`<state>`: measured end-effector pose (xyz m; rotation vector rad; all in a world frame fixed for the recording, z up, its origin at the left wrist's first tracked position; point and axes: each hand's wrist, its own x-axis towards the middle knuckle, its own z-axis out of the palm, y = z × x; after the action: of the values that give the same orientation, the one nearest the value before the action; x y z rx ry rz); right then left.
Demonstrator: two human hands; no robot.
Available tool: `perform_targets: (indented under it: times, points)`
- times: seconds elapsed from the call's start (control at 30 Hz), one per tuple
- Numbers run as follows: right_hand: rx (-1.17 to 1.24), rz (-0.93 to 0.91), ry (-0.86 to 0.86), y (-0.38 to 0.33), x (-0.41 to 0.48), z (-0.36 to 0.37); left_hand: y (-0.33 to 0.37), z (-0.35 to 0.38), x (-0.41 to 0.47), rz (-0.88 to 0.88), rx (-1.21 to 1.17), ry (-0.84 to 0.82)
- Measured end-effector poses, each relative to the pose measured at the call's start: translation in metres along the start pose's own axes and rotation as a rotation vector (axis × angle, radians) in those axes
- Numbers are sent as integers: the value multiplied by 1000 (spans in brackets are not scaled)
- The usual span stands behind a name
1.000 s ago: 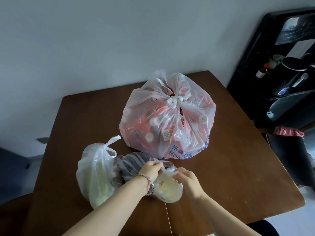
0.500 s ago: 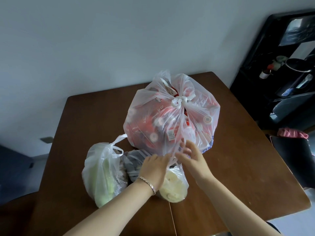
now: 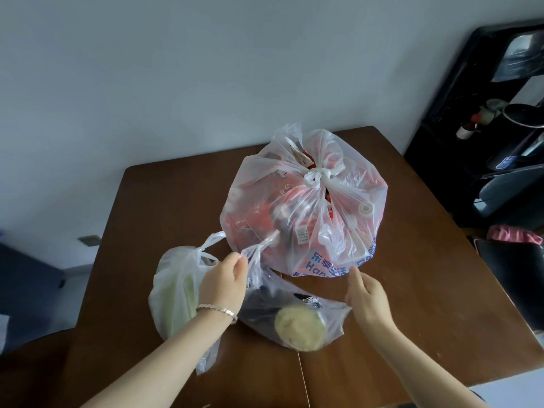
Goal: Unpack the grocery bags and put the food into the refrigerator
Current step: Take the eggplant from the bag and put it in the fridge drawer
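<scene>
The left hand (image 3: 224, 282) pinched one handle of the small clear bag (image 3: 297, 319), which lay on the table (image 3: 426, 304) slanting toward the near right (its other end just beside the right hand (image 3: 368, 300), fingers loose and empty).

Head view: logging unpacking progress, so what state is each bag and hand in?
Large red-filled bag: knotted shut, upright on the table.
Green-vegetable bag: handles untied, lying down.
Middle clear bag: lying down, one handle held up.
Left hand: pinches that bag's handle.
Right hand: fingers relaxed, holds nothing.
</scene>
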<state>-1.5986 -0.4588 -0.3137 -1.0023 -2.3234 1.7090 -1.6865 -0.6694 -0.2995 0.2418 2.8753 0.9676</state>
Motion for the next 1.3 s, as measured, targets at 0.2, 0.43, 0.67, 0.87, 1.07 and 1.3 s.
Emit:
perform_targets:
  times: [0.2,0.43,0.67,0.87,1.07,1.3]
  points:
    - [-981,-548,-283,2,-1,-6,46,-16,-15,451,-119,-367]
    - [-1479,-473,-690,6,11,-9,40,-11,-11,519,1080,-665]
    - [-1462,-254,-348,-8,2,-2,29,-16,-16,202,933,-658]
    - [-1220,-392,-517,-16,-3,57,19,-9,-16,376,892,-355]
    - [-1312,57,-416,15,0,95,13,-8,-8,404,995,-420]
    - [-1068,50,-374,18,-3,90,14,-4,-3,393,997,-459]
